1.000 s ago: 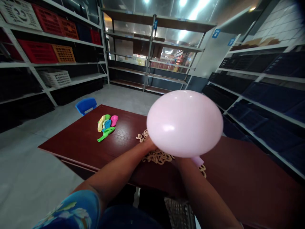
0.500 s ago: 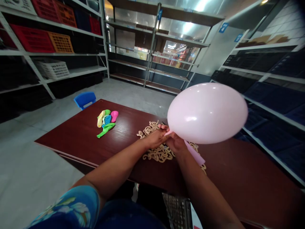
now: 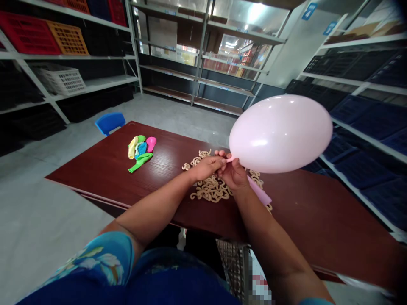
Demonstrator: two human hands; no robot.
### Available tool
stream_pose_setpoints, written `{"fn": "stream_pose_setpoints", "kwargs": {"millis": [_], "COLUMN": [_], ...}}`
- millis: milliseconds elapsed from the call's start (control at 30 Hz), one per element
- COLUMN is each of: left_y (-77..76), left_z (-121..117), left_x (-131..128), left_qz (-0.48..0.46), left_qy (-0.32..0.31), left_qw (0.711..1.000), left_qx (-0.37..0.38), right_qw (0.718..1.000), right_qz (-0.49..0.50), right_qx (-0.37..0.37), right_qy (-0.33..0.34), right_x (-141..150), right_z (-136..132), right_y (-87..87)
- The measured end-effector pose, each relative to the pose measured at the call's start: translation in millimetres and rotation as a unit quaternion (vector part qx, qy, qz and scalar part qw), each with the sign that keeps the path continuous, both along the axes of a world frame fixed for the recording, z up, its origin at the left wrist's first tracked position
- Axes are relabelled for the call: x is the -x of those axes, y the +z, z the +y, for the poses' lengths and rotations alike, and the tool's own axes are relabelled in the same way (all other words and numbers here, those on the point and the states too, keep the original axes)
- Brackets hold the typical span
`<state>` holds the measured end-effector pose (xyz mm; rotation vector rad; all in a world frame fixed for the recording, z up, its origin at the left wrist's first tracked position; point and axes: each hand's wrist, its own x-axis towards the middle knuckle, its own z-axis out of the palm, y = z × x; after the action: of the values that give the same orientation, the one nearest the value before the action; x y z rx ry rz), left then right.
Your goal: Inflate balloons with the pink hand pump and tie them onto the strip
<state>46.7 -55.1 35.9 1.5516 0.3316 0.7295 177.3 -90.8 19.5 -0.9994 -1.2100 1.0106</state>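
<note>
An inflated pale pink balloon [image 3: 281,133] floats above the right half of the dark red table [image 3: 111,178]. Its neck points left, down to my hands. My left hand [image 3: 205,166] pinches the neck, and my right hand [image 3: 234,173] is closed round it from the other side. Both hands hover over a heap of beige curly clips [image 3: 208,188]. A pink strip [image 3: 259,191] sticks out from under my right hand. A small pile of flat balloons [image 3: 140,150], yellow, green, blue and pink, lies at the table's far left.
A blue plastic chair [image 3: 110,122] stands behind the table's left corner. Metal shelves with red, orange and white crates [image 3: 60,78] line the left wall; dark bins fill shelves on the right. A wire basket [image 3: 233,262] sits under the table by my knees.
The balloon swung from in front of my hands up and to the right, so both hands and its neck now show. The camera tilted down a little.
</note>
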Motion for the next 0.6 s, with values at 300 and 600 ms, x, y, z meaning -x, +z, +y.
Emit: {"fn": "stream_pose_setpoints", "kwargs": {"millis": [300, 600], "left_y": [51.0, -4.9], "left_z": [40, 93], "left_x": [25, 78], "left_qz": [-0.204, -0.302], "left_qy": [0.073, 0.209], "left_qw": [0.941, 0.894], "left_qx": [0.258, 0.258], "right_qw": [0.998, 0.867], "right_qz": [-0.062, -0.497], "right_qx": [-0.009, -0.034], "right_qy": [0.010, -0.003], "right_x": [4, 23], "right_z": [6, 29], "right_y": [11.5, 12.6]}}
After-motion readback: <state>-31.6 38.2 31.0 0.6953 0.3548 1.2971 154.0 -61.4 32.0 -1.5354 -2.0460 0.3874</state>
